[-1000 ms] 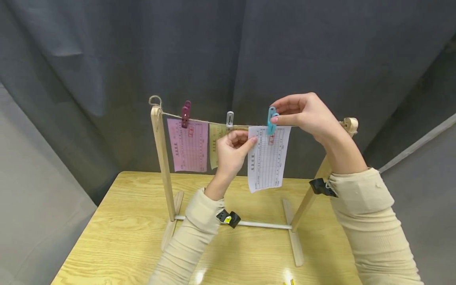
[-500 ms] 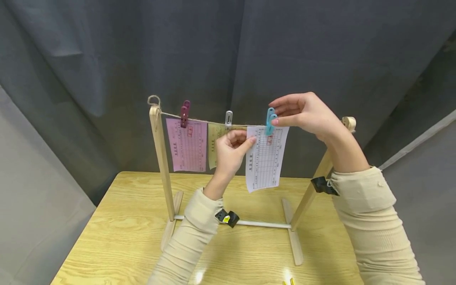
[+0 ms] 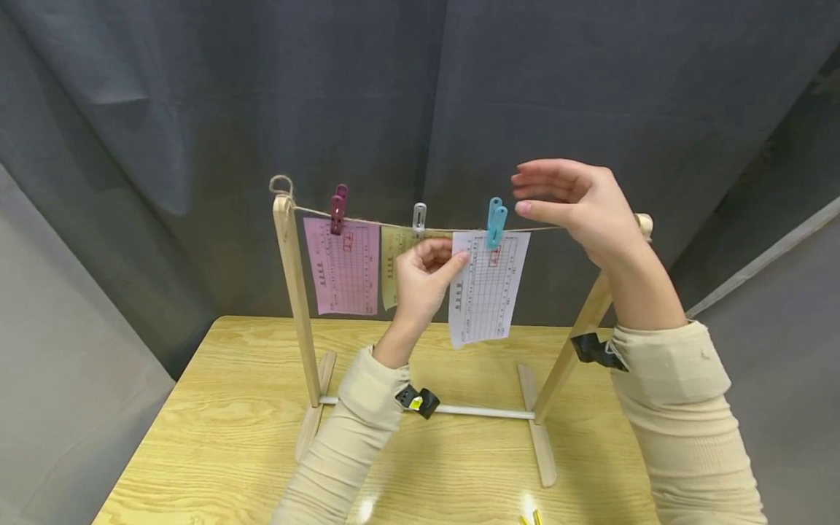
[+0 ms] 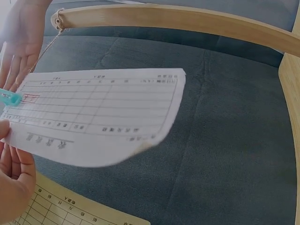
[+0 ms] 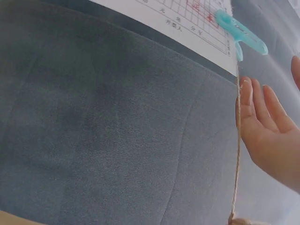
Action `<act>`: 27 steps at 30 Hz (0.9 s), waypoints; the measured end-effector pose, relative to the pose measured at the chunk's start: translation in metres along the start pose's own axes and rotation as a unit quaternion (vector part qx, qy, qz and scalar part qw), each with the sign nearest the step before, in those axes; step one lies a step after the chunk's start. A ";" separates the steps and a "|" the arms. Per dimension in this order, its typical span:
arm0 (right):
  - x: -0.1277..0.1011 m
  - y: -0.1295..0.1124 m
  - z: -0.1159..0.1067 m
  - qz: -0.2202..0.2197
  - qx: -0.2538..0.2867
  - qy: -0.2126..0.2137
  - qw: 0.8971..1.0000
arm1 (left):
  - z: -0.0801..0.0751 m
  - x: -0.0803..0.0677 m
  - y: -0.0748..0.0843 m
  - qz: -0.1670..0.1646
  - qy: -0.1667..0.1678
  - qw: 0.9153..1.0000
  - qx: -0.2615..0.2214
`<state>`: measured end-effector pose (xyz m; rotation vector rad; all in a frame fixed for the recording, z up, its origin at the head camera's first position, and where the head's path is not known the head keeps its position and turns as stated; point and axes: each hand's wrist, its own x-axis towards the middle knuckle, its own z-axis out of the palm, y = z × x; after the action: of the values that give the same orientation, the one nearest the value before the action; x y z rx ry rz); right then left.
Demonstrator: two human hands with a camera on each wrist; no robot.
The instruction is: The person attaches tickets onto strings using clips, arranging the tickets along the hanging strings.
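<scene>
Head: white slip (image 3: 488,299) hangs from twine (image 3: 546,228) under blue clip (image 3: 496,222), long axis about 12 to 6; left hand (image 3: 423,281) pinches its upper edge at slip's 10 o'clock, so slip lies at 3 from it. Right hand (image 3: 584,211) sits just beside clip, fingers loosely parted, nothing held; clip at 9 from it, so right is nearer clip, left nearer slip. Left wrist: slip runs 9 to 3, clip at its 9 end, yellow slip (image 4: 70,206) toward 7. Right wrist: clip at 11 from right hand, apart; whether fingers touch twine, can't tell.
</scene>
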<state>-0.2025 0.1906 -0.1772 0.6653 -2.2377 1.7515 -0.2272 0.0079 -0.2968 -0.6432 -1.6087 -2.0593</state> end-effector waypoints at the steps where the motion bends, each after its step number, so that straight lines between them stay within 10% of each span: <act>1: -0.002 0.000 -0.001 -0.003 0.014 0.004 1.000 | 0.000 0.000 0.000 0.001 0.001 1.000 0.000; 14: -0.037 0.004 -0.007 -0.062 0.114 0.015 0.991 | -0.005 -0.007 0.002 0.006 0.002 1.000 -0.008; 27: -0.074 0.022 -0.011 -0.069 0.090 0.040 0.993 | -0.024 -0.022 0.007 0.026 -0.003 1.000 0.011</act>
<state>-0.1492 0.2206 -0.2257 0.7527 -1.9477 1.8904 -0.2075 -0.0155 -0.3097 -0.6778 -1.5998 -2.0006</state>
